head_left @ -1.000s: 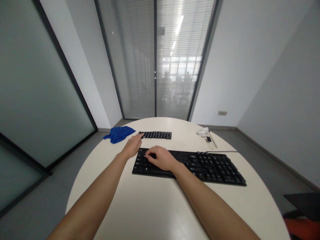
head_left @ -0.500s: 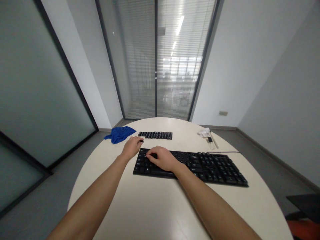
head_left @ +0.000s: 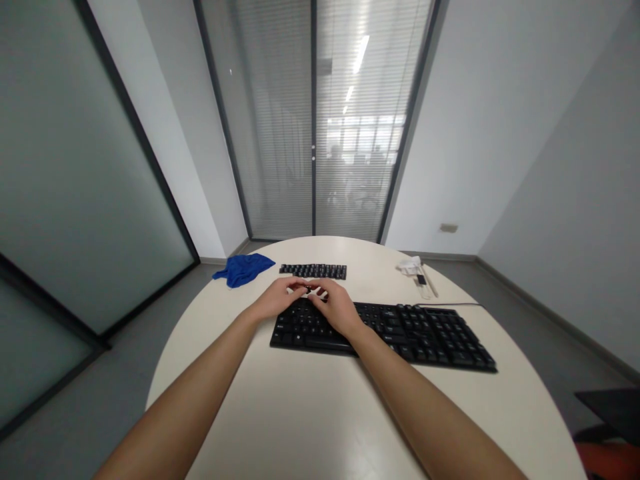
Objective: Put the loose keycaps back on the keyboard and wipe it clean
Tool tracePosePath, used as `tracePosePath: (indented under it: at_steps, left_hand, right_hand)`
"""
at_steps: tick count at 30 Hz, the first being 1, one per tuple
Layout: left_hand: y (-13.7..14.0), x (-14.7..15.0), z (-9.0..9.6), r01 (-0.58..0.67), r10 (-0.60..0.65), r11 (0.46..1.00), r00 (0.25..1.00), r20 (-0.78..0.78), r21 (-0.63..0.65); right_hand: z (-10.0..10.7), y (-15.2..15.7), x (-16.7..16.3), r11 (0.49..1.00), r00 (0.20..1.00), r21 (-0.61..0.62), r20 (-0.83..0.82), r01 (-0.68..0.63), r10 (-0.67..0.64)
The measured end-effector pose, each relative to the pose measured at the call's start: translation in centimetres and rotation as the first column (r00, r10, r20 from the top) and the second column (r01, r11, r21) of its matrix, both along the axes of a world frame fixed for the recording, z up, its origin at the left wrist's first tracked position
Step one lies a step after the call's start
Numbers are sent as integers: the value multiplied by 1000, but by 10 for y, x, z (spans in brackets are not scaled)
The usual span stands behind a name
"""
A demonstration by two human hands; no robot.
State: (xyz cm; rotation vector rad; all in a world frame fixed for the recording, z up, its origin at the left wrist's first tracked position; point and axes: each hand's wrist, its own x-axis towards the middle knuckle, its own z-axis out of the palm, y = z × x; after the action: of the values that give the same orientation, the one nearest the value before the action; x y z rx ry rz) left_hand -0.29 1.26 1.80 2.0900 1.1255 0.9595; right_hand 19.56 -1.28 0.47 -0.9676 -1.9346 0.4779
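My left hand [head_left: 280, 298] and my right hand [head_left: 337, 308] meet above the back left part of a black keyboard [head_left: 435, 333]. Between their fingertips is a small black keycap [head_left: 308, 289], pinched by both hands as far as I can see. Its face is too small to read. My right wrist passes over the keyboard's front edge, and my hands cover some of its keys. Just behind them, loose black keycaps [head_left: 320, 271] lie in tight rows on the table.
A blue cloth [head_left: 245, 269] lies crumpled at the table's back left. At the back right are a white crumpled item [head_left: 410, 265], a thin pale stick [head_left: 430, 281] and a small black piece [head_left: 421, 279]. The keyboard's cable [head_left: 450, 305] runs off to the right across the round table [head_left: 280, 413].
My left hand has moved right with the keycap, from beside the keyboard's corner. My right hand has lifted off the left-end keys and shifted back and right to meet it.
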Motion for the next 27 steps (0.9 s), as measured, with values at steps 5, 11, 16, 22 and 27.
tracePosePath:
  at_steps: [5, 11, 16, 22, 27]
  left_hand:
    - [-4, 4, 3, 47, -47, 999, 999, -19, -15]
    - [-4, 1, 5, 27, -28, 1000, 999, -16, -15]
    - [-4, -8, 6, 59, -57, 998, 987, -152, 6]
    - [-9, -15, 9, 83, -84, 996, 980, -181, -18]
    - [-8, -18, 9, 120, -131, 990, 976, -176, -69]
  right_hand:
    - [2, -1, 0, 999, 998, 15, 54, 39, -40]
    - [1, 1, -1, 997, 999, -66, 13, 49, -48]
    - [0, 3, -1, 986, 999, -167, -48, 4, -12]
    - [4, 1, 2, 958, 993, -262, -65, -117, 103]
    - [5, 0, 4, 929, 985, -328, -58, -170, 160]
